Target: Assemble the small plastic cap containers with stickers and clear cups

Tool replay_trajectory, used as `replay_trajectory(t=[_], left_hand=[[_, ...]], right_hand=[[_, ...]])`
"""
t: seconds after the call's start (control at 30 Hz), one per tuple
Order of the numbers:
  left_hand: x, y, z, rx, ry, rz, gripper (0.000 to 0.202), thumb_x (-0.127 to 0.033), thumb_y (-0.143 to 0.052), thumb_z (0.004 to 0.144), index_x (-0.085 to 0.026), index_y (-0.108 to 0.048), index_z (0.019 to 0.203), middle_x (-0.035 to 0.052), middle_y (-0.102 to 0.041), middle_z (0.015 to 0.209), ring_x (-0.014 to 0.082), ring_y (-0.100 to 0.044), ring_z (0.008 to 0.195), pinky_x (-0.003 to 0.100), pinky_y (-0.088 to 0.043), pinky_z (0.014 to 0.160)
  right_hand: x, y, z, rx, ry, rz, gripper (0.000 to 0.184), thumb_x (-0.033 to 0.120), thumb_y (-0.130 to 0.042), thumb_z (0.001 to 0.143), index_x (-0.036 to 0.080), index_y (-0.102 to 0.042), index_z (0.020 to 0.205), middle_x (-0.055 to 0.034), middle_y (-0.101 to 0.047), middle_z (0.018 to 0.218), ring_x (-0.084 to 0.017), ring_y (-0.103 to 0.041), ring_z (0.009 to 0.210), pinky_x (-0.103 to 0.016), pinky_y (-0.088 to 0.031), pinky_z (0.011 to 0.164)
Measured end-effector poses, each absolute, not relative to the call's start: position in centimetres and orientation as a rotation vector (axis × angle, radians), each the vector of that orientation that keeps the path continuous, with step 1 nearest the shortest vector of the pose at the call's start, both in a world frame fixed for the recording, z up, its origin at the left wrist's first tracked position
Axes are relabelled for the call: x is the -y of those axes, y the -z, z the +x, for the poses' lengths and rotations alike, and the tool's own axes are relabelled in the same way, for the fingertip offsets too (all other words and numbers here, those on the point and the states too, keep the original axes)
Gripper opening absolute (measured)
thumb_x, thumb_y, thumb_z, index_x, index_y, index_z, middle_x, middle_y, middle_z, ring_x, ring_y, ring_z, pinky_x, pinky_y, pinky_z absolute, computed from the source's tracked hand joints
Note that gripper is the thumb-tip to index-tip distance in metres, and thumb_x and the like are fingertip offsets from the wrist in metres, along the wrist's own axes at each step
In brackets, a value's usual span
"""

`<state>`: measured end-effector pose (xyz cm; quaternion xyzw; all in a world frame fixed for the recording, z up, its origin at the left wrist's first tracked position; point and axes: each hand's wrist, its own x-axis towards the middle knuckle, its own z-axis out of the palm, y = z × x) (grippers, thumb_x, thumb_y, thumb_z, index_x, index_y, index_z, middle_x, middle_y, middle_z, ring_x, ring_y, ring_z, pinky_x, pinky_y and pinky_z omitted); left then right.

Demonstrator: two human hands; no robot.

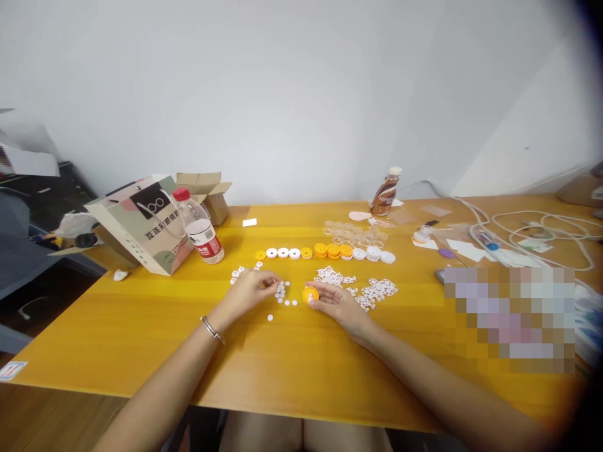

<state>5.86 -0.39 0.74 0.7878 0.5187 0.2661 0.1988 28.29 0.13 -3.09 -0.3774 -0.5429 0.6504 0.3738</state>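
My right hand (335,304) grips an orange round disc (308,292) by its edge, between thumb and fingers; a small white piece shows at the disc's middle. To the left, my left hand (254,289) has thumb and fingertips pinched together over a scatter of small white discs (281,292). What those fingertips hold, if anything, is too small to make out. Small white knob-like parts (238,274) lie just behind the left hand. White lattice-shaped pieces (377,290) are piled beyond and right of the right hand.
Behind the hands runs a row of orange and white ring discs (333,251), with clear plastic cups (355,233) beyond. A red-capped water bottle (200,229), paper bag (151,226) and cardboard box (211,194) stand left. A brown drink bottle (386,193) and white cables (480,220) are right.
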Motion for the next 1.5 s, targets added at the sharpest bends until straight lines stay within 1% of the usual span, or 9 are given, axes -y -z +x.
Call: replay_trajectory(t=[0.13,0.27,0.53,0.63,0.8,1.03,1.3,1.43,1.5], left_hand=[[0.7,0.4,7.4,-1.288,-0.898,1.857,0.024,-0.033,-0.056,0.073,-0.013,-0.064,0.084,0.0050,-0.068,0.074,0.0138,-0.061,0.065,0.023,-0.048,0.061],[0.8,1.2,8.6,-1.164,-0.908,1.704,0.027,-0.033,-0.060,0.069,-0.011,-0.064,0.083,0.0074,-0.068,0.074,0.0144,-0.063,0.066,0.025,-0.050,0.064],[1.1,1.1,9.2,-1.264,-0.954,1.813,0.021,-0.030,-0.059,0.072,-0.013,-0.064,0.082,0.0050,-0.067,0.072,0.0124,-0.060,0.062,0.022,-0.046,0.057],[1.5,0.9,9.6,-1.297,-0.953,1.897,0.019,-0.027,-0.056,0.074,-0.017,-0.063,0.090,0.0035,-0.067,0.077,0.0125,-0.059,0.066,0.023,-0.046,0.061],[2.0,0.5,10.2,-1.300,-0.933,2.089,0.013,-0.023,-0.053,0.077,-0.019,-0.065,0.075,0.0024,-0.063,0.077,0.0136,-0.056,0.074,0.027,-0.042,0.072],[1.6,1.3,10.4,-1.333,-0.955,1.991,0.008,-0.026,-0.060,0.071,-0.019,-0.065,0.071,0.0034,-0.057,0.086,0.0152,-0.053,0.083,0.030,-0.040,0.080],[1.6,1.2,10.4,-1.390,-0.939,1.980,0.008,-0.026,-0.060,0.072,-0.019,-0.064,0.069,0.0034,-0.055,0.089,0.0155,-0.052,0.084,0.030,-0.040,0.079],[1.9,1.0,10.5,-1.366,-0.997,1.993,0.009,-0.027,-0.058,0.072,-0.017,-0.058,0.072,0.0034,-0.056,0.087,0.0151,-0.052,0.084,0.029,-0.039,0.079],[1.9,1.2,10.5,-1.381,-1.020,1.951,0.014,-0.028,-0.060,0.071,-0.017,-0.053,0.074,0.0027,-0.056,0.085,0.0141,-0.052,0.080,0.027,-0.041,0.074]], right_hand=[[-0.1,3.3,28.2,1.398,-1.678,-0.960,0.043,0.029,-0.070,0.058,0.022,-0.061,0.099,-0.0039,-0.065,0.096,-0.018,-0.060,0.088,-0.037,-0.041,0.089],[0.0,3.3,28.1,1.419,-1.685,-0.956,0.043,0.029,-0.070,0.057,0.021,-0.061,0.099,-0.0035,-0.066,0.089,-0.017,-0.061,0.083,-0.036,-0.043,0.086],[0.1,3.8,28.0,1.485,-1.659,-0.960,0.040,0.031,-0.069,0.058,0.021,-0.062,0.097,-0.0023,-0.066,0.083,-0.016,-0.061,0.080,-0.035,-0.044,0.084],[0.2,3.7,27.9,1.503,-1.633,-0.973,0.042,0.030,-0.069,0.058,0.021,-0.062,0.098,-0.0013,-0.064,0.080,-0.014,-0.060,0.076,-0.033,-0.045,0.081],[0.5,3.3,27.7,1.522,-1.630,-0.986,0.049,0.029,-0.069,0.059,0.020,-0.056,0.105,0.0017,-0.060,0.070,-0.011,-0.058,0.066,-0.030,-0.046,0.074],[0.6,3.1,27.7,1.555,-1.618,-0.976,0.048,0.030,-0.068,0.060,0.021,-0.051,0.104,0.0013,-0.061,0.072,-0.012,-0.059,0.067,-0.032,-0.046,0.074],[0.7,3.2,27.6,1.546,-1.597,-0.939,0.039,0.028,-0.067,0.061,0.022,-0.049,0.095,0.0024,-0.061,0.071,-0.011,-0.058,0.067,-0.030,-0.045,0.074],[0.9,3.3,27.5,1.548,-1.587,-0.892,0.035,0.031,-0.066,0.063,0.023,-0.048,0.091,0.0029,-0.061,0.071,-0.012,-0.059,0.070,-0.030,-0.045,0.074],[1.0,3.4,27.5,1.554,-1.584,-0.871,0.034,0.031,-0.065,0.064,0.023,-0.048,0.092,0.0023,-0.062,0.073,-0.013,-0.060,0.071,-0.030,-0.045,0.075]])
